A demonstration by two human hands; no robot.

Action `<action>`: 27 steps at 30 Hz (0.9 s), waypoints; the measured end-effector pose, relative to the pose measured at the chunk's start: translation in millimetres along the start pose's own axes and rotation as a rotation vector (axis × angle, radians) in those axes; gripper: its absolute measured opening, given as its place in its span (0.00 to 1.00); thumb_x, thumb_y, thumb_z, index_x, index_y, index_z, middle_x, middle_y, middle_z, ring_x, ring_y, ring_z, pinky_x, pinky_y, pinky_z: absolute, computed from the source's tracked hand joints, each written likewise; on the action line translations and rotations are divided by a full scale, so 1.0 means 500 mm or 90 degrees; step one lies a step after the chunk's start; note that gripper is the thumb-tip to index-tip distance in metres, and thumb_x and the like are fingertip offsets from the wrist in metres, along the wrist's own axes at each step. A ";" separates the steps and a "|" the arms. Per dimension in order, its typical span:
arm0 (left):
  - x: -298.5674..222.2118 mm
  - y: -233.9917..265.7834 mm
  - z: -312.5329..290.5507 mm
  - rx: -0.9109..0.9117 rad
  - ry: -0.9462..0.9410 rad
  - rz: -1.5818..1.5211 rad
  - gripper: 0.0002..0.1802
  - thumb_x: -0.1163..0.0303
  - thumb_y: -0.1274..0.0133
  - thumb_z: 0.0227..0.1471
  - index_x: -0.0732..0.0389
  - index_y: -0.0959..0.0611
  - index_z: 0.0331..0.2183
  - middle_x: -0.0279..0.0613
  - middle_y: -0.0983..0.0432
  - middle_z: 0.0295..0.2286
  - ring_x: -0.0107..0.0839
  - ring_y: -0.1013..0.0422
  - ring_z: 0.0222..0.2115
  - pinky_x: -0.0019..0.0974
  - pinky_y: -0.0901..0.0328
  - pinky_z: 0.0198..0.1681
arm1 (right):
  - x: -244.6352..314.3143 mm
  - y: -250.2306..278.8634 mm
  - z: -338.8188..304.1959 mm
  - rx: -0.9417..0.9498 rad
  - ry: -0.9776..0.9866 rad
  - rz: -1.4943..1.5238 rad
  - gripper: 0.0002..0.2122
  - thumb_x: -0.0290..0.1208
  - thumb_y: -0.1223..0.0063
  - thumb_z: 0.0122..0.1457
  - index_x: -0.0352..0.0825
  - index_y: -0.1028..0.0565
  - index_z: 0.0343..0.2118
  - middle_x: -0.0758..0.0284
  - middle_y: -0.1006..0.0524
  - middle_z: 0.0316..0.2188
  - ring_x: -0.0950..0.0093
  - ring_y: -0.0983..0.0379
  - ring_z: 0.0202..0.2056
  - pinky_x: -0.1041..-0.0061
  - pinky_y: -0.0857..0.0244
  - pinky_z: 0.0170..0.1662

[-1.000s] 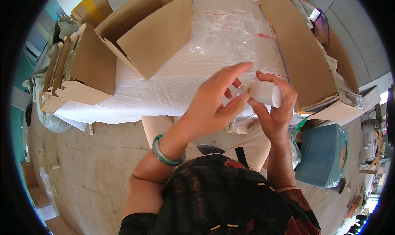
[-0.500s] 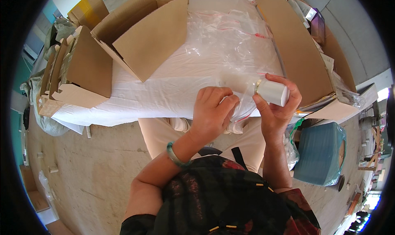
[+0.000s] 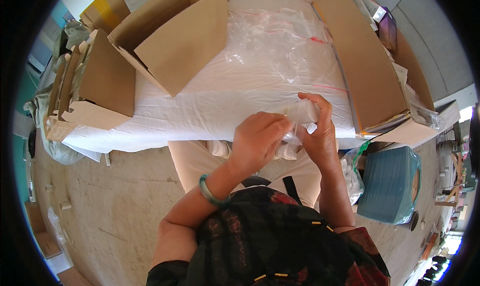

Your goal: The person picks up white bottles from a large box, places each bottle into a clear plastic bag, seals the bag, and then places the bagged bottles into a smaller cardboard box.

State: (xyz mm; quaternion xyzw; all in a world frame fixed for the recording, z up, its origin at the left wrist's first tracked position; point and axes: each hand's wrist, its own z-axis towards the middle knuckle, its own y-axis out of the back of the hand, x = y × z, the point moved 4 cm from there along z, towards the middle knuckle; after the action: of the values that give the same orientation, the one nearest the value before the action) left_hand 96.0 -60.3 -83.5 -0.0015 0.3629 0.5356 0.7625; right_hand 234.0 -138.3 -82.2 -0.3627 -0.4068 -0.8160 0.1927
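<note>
In front of me, above the near edge of the white-covered table, a white bottle (image 3: 309, 112) lies sideways inside a clear plastic bag (image 3: 298, 129). My right hand (image 3: 320, 131) is closed round the bottle's right end, thumb below and fingers above. My left hand (image 3: 260, 138), with a green bangle (image 3: 210, 190) on its wrist, pinches the bag at the bottle's left side. The left fingertips and part of the bottle's left end are blurred or covered. Beyond the hands, several flat clear zip bags (image 3: 285, 41) with red strips lie on the table.
The white cloth (image 3: 185, 116) covers the table. An open cardboard box (image 3: 185, 41) stands far left, another carton (image 3: 107, 83) beside it. On the right is a long box (image 3: 360, 61) filled with packages. A blue wrapped bin (image 3: 390, 186) stands on the floor at right.
The bottle has moved left and further into the clear bag, with my right hand following it toward my left hand. My left hand has shifted only slightly.
</note>
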 end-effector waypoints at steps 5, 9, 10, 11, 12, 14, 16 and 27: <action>0.011 0.026 0.012 -0.059 0.082 -0.070 0.07 0.79 0.49 0.50 0.65 0.22 0.35 0.46 0.24 0.30 0.37 0.28 0.30 0.32 0.34 0.33 | 0.013 0.009 0.010 -0.017 -0.022 0.102 0.29 0.21 0.37 0.44 0.38 0.38 0.51 0.61 0.30 0.47 0.64 0.30 0.45 0.71 0.37 0.48; 0.026 0.049 0.019 -0.083 0.157 -0.070 0.07 0.76 0.52 0.56 0.66 0.22 0.36 0.44 0.24 0.31 0.31 0.28 0.31 0.29 0.35 0.36 | 0.023 0.016 0.026 0.027 0.091 0.038 0.30 0.27 0.36 0.46 0.37 0.38 0.52 0.60 0.30 0.47 0.64 0.32 0.46 0.72 0.37 0.48; 0.038 0.052 0.014 -0.105 0.208 -0.128 0.08 0.74 0.54 0.57 0.67 0.22 0.36 0.44 0.24 0.31 0.31 0.28 0.31 0.29 0.35 0.37 | 0.022 0.017 0.030 0.070 0.111 0.007 0.31 0.28 0.36 0.46 0.36 0.39 0.53 0.60 0.30 0.47 0.65 0.32 0.47 0.71 0.38 0.48; 0.053 0.051 0.005 -0.128 0.258 -0.186 0.10 0.72 0.56 0.59 0.67 0.23 0.37 0.43 0.24 0.31 0.30 0.28 0.32 0.29 0.35 0.38 | 0.022 0.014 0.031 0.113 0.132 -0.024 0.32 0.30 0.36 0.46 0.36 0.39 0.54 0.60 0.30 0.47 0.65 0.33 0.48 0.71 0.38 0.49; 0.065 0.053 -0.001 -0.151 0.308 -0.244 0.11 0.70 0.57 0.60 0.67 0.23 0.37 0.42 0.24 0.31 0.29 0.28 0.32 0.29 0.35 0.39 | 0.020 0.011 0.033 0.131 0.105 0.032 0.32 0.31 0.35 0.46 0.36 0.39 0.55 0.60 0.31 0.48 0.66 0.34 0.49 0.70 0.38 0.49; 0.078 0.061 0.000 -0.166 0.362 -0.332 0.14 0.67 0.59 0.61 0.67 0.24 0.38 0.42 0.24 0.32 0.29 0.28 0.32 0.30 0.35 0.40 | 0.010 0.004 0.026 0.164 0.042 0.140 0.33 0.32 0.35 0.46 0.36 0.39 0.55 0.60 0.31 0.49 0.67 0.35 0.51 0.69 0.38 0.49; 0.087 0.064 -0.001 -0.175 0.394 -0.390 0.16 0.65 0.61 0.62 0.67 0.24 0.39 0.42 0.24 0.32 0.29 0.28 0.33 0.32 0.35 0.41 | 0.021 -0.010 0.022 0.136 -0.006 0.250 0.32 0.32 0.35 0.45 0.36 0.37 0.55 0.60 0.31 0.50 0.67 0.37 0.52 0.68 0.39 0.50; 0.098 0.095 0.004 -0.162 0.311 -0.211 0.16 0.64 0.60 0.62 0.67 0.23 0.38 0.39 0.24 0.29 0.24 0.30 0.31 0.28 0.35 0.38 | 0.004 -0.045 0.055 0.172 -0.101 0.420 0.23 0.22 0.42 0.50 0.32 0.33 0.51 0.68 0.28 0.42 0.79 0.34 0.46 0.76 0.42 0.52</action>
State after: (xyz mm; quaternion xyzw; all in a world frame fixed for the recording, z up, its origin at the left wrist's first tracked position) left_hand 66.2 0.6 -90.7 -0.2849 0.4602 0.4292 0.7231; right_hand 231.1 -102.9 -81.5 -0.5079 -0.3854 -0.6181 0.4598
